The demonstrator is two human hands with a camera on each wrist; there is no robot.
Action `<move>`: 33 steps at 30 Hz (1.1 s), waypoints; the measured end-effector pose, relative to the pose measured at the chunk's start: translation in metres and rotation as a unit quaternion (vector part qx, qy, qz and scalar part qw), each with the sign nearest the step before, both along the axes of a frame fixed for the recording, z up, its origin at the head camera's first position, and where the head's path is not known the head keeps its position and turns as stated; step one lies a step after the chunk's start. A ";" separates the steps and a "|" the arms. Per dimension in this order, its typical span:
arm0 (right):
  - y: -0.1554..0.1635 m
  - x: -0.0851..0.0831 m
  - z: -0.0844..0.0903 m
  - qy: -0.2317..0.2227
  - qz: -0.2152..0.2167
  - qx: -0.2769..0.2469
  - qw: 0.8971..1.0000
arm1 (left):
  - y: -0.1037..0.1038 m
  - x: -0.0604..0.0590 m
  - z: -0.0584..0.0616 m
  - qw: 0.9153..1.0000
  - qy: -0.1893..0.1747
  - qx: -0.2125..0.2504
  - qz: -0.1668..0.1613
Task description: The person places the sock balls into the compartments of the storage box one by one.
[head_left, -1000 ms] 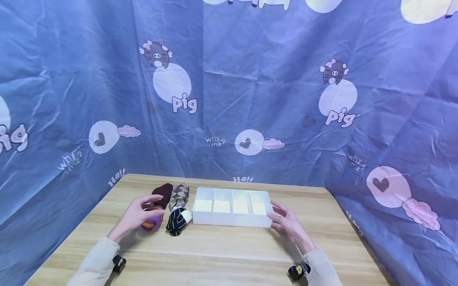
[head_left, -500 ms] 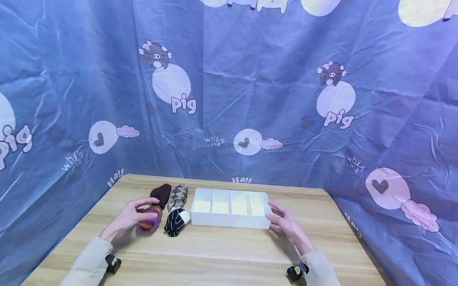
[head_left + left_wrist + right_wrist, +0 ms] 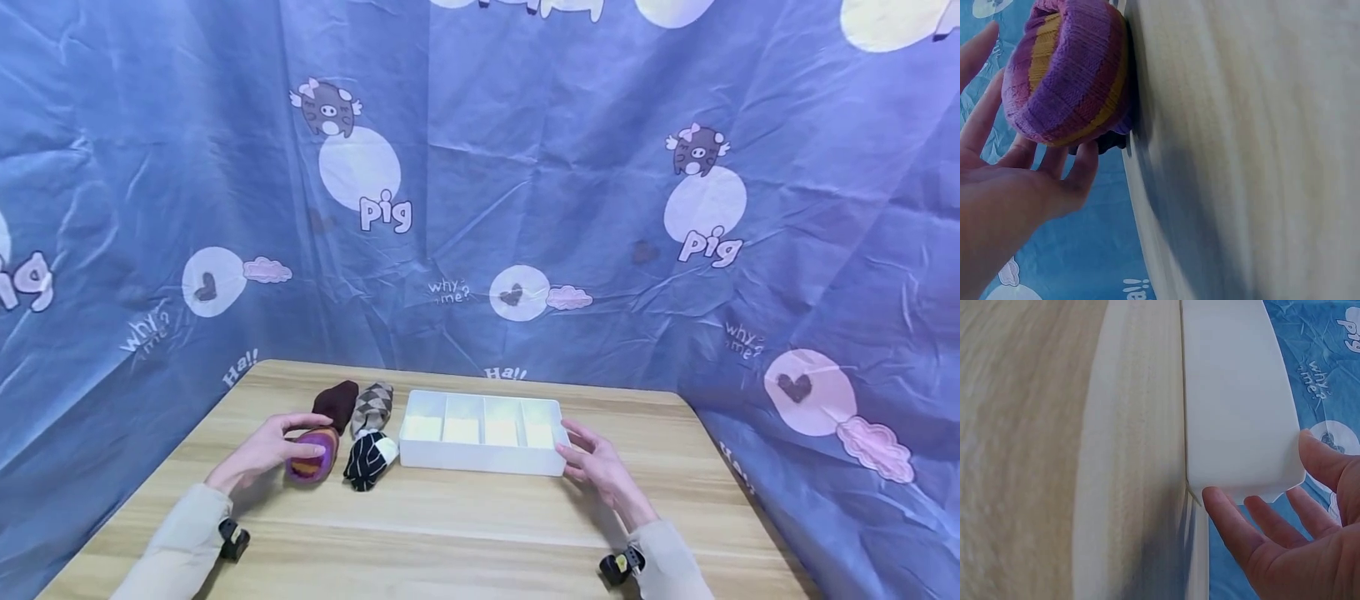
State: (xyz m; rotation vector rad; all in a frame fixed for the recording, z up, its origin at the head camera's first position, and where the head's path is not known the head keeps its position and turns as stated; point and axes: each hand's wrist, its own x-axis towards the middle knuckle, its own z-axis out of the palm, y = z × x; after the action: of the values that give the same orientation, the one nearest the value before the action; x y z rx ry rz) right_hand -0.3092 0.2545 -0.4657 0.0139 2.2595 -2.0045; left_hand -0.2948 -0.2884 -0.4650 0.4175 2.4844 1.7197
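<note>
A crumpled blue cloth backdrop (image 3: 525, 167) printed with pigs, hearts and clouds walls in a pale wooden tabletop (image 3: 465, 517) on three sides. On it a white divided tray (image 3: 482, 454) lies with its long axis left to right and four compartments in a row, and the right hand (image 3: 600, 471) rests against its right end with fingers (image 3: 1229, 522) straight and spread. At the tray's left, beside three other rolled socks (image 3: 367, 433), lies a purple-and-orange rolled sock (image 3: 309, 456), long axis pointing away from the person, with the left hand (image 3: 262, 450) loosely cupped on it, fingers (image 3: 1079, 172) apart and touching it.
</note>
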 end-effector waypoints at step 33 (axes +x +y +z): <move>-0.001 0.001 0.001 -0.002 0.001 -0.008 1.000 | 0.007 -0.007 0.004 0.998 -0.036 -0.044 -0.020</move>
State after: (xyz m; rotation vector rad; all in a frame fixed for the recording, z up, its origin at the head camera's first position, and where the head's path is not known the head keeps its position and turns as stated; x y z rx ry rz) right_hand -0.3083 0.2530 -0.4649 0.0134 2.2410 -2.0193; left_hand -0.3020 -0.2810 -0.4610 0.3871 2.4724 1.5739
